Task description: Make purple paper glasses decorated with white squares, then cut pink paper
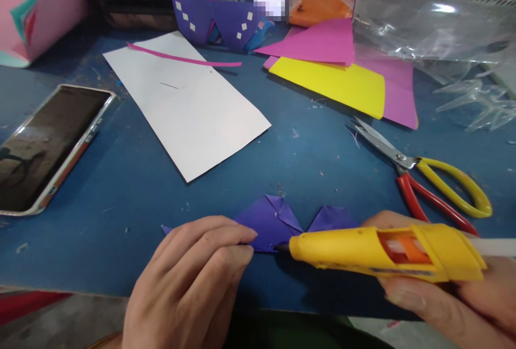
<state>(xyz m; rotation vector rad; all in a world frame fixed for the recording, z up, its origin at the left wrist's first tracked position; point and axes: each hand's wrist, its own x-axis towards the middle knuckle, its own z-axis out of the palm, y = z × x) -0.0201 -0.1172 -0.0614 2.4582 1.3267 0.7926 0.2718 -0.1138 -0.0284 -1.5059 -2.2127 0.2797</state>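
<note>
Blue tabletop [121, 193] carries white paper [185, 101], a phone [48, 144] and scissors [427, 177]. Right hand [451, 295] grips a yellow glue gun [382, 252], nozzle touching folded purple paper [274, 222] at the near edge, pinned by left hand [189, 284] fingertips.

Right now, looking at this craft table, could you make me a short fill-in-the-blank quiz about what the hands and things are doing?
1. The right hand holds a yellow ____ whose tip meets the purple folded paper.
2. The left hand presses down on the ____ folded paper.
3. The scissors have one yellow handle and one ____ handle.
4. A thin pink strip lies on the ____ sheet.

Missing words: glue gun; purple; red; white
</note>
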